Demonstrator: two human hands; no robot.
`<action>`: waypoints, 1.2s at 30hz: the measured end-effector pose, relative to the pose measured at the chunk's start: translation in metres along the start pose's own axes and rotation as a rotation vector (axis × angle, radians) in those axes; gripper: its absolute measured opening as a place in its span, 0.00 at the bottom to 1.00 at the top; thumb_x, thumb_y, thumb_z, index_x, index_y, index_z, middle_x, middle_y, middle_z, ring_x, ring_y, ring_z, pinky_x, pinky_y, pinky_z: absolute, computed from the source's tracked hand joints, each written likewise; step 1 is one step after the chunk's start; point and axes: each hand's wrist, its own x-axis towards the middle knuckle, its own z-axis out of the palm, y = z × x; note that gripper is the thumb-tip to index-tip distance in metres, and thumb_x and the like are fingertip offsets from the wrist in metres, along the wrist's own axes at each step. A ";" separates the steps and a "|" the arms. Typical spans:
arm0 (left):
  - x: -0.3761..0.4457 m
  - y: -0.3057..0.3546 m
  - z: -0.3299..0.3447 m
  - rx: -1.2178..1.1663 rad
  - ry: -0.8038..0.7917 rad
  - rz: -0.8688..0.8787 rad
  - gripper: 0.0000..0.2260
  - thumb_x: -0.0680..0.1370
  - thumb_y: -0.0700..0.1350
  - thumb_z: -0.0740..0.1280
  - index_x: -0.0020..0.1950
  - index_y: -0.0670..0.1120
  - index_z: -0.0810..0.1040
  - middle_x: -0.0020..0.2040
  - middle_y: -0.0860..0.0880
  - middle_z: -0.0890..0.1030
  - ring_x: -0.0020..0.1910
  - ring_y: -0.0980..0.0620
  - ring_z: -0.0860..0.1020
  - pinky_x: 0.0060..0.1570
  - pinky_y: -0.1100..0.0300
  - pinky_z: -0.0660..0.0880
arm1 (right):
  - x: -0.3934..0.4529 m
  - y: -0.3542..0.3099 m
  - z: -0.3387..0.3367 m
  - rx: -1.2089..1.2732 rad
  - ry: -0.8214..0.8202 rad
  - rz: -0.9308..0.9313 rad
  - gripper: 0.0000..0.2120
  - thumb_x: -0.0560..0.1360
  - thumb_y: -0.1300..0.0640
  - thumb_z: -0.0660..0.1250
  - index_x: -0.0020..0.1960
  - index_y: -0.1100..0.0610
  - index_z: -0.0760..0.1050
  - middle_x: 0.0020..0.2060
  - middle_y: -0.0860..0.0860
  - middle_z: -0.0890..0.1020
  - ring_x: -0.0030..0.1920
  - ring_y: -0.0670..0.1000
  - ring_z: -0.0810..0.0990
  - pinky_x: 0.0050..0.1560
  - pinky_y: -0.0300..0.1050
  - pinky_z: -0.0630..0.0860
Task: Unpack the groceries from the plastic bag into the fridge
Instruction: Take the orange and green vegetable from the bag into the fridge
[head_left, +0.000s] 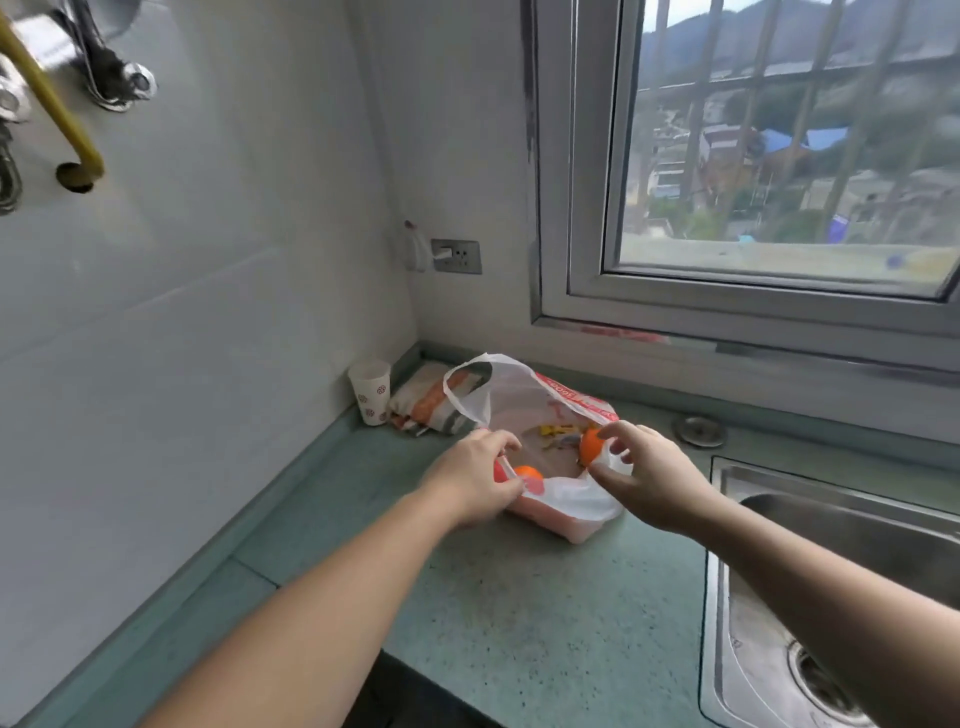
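Two of your hands at plastic bag (540, 410), near desk (519, 597) back corner. Your left hand (472, 480) pinches bag rim; right hand (649, 478) grips orange (591, 447). Second orange (528, 473) inside bag, sink (841, 519) to right.

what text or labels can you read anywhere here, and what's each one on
None can be read for certain.
Plastic bag: red printed band along its rim, lettering too blurred and upside down to read.
Paper cup: small red round marks, a pattern, no words.
Yellow packet inside the bag: print too small to read.
Folded cloth: stripes only, no text.
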 end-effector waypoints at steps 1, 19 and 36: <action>0.012 -0.002 0.002 -0.004 -0.010 0.010 0.19 0.73 0.51 0.67 0.64 0.53 0.74 0.58 0.51 0.74 0.55 0.52 0.76 0.58 0.55 0.74 | 0.008 0.001 0.001 -0.001 0.001 0.015 0.13 0.74 0.50 0.68 0.58 0.51 0.75 0.47 0.44 0.73 0.48 0.47 0.74 0.47 0.41 0.70; 0.148 -0.056 0.052 0.008 -0.272 0.128 0.18 0.80 0.46 0.59 0.70 0.54 0.72 0.67 0.49 0.76 0.63 0.47 0.75 0.58 0.53 0.75 | 0.093 0.004 0.051 -0.165 -0.024 0.183 0.14 0.75 0.52 0.67 0.60 0.50 0.75 0.49 0.44 0.73 0.48 0.48 0.75 0.47 0.41 0.73; 0.171 -0.116 0.068 0.191 -0.385 -0.001 0.25 0.76 0.43 0.62 0.73 0.54 0.67 0.70 0.46 0.71 0.68 0.43 0.70 0.64 0.50 0.71 | 0.112 0.028 0.131 -0.186 -0.272 0.218 0.14 0.79 0.58 0.59 0.61 0.49 0.76 0.59 0.47 0.80 0.56 0.49 0.79 0.50 0.38 0.74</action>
